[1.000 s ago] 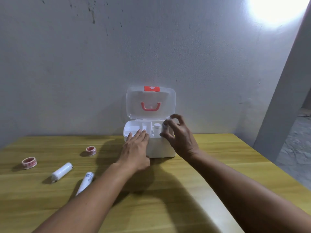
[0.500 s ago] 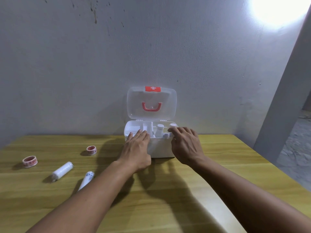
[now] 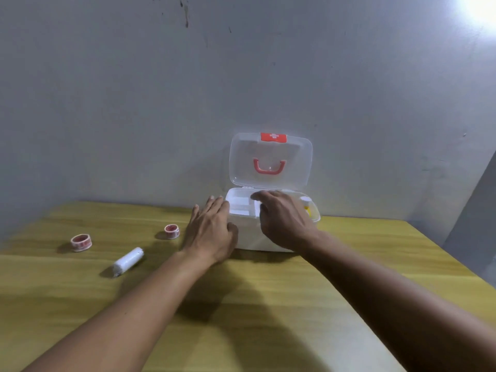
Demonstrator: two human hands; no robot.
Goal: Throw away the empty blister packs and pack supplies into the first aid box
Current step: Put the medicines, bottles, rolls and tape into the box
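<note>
The white first aid box [image 3: 271, 238] stands at the table's back edge with its clear lid [image 3: 271, 162] raised against the wall. My left hand [image 3: 212, 232] lies palm down against the box's left front corner, fingers stretched out and holding nothing. My right hand [image 3: 284, 220] hovers palm down over the box's inner tray [image 3: 240, 204], fingers pointing left, and nothing shows in it. A small white bottle [image 3: 306, 202] stands in the box's right end. On the table to the left lie two red-and-white tape rolls [image 3: 81, 242] [image 3: 171, 231] and a white bandage roll [image 3: 128, 261].
The wooden table [image 3: 268, 304] ends at the grey wall just behind the box. Its right edge runs diagonally past my right forearm, with the floor beyond. My left forearm crosses the table's front left part and hides what lies beneath it.
My right hand slid left across the top of the box, uncovering the bottle at the right end. My left hand shifted left off the tray to the box's corner. The view turned left.
</note>
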